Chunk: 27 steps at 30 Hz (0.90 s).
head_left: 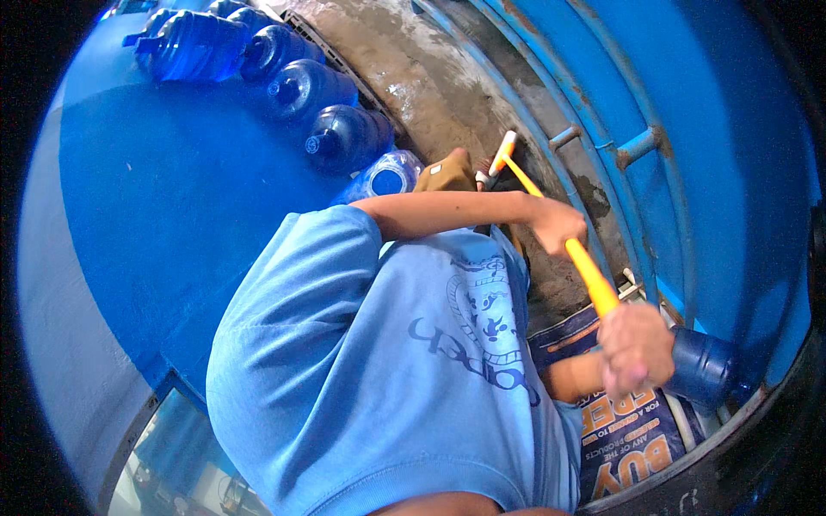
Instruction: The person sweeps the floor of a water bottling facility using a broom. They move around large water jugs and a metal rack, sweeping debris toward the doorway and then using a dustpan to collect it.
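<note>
Both my hands grip the yellow handle of a long-handled floor brush [594, 279]. Farther along the handle, my left hand [557, 225] has its fingers wrapped round it, the left arm stretched across in front of my light blue shirt. My right hand [637, 348], somewhat blurred, is closed round the end of the handle nearer me. The brush's head [503, 153] is orange with a white edge. It is at the wet concrete floor, close to my foot; whether it is a bristle or a blade edge is too small to tell.
Several large blue water jugs [344, 142] lie along the blue wall [172, 215] at the left. On the right runs a blue metal railing [641, 146] with rust spots. Another blue jug [705, 365] lies beyond my right hand, near a dark printed banner [637, 439]. The concrete floor [413, 77] looks wet.
</note>
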Tool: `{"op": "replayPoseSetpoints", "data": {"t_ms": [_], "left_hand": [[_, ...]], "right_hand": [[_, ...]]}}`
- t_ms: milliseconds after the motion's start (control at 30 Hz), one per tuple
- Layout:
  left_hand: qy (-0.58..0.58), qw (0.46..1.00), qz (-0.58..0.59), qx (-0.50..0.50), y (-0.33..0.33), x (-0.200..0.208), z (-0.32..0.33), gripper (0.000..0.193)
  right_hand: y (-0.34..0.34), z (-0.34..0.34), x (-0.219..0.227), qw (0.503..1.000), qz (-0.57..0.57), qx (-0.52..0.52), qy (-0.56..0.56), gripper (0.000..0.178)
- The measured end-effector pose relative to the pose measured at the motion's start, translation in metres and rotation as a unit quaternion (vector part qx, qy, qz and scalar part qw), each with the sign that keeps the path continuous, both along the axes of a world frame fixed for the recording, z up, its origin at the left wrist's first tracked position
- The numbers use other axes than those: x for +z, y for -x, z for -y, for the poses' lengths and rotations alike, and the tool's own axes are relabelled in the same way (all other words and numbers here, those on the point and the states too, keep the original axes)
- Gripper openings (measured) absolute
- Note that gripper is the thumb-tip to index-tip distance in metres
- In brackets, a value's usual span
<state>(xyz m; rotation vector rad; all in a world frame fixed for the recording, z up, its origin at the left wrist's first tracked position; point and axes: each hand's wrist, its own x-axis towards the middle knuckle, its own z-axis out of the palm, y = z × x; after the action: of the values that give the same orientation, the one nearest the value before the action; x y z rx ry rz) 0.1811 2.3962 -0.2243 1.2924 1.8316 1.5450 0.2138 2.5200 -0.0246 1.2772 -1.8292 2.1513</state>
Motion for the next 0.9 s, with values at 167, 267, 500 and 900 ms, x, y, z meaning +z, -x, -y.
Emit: {"op": "replayPoseSetpoints", "data": {"t_ms": [167,267,500,900], "left_hand": [[0.006,0.975,0.087,0.202,-0.004,-0.049,0.023,0.016],[0.051,0.953,0.059,0.292,0.001,-0.059,0.057,0.022],[0.004,0.841,0.094,0.532,0.025,-0.061,0.19,0.015],[0.091,0.807,0.021,0.583,0.043,-0.083,0.38,0.012]], "right_hand": [[0.026,0.054,-0.02,0.992,0.112,-0.054,-0.022,0.037],[0.04,0.103,-0.024,0.984,0.147,-0.017,-0.097,0.033],[0.107,0.26,-0.013,0.964,0.173,0.166,-0.119,0.04],[0.125,0.421,-0.041,0.962,0.159,0.215,-0.058,0.048]]}}
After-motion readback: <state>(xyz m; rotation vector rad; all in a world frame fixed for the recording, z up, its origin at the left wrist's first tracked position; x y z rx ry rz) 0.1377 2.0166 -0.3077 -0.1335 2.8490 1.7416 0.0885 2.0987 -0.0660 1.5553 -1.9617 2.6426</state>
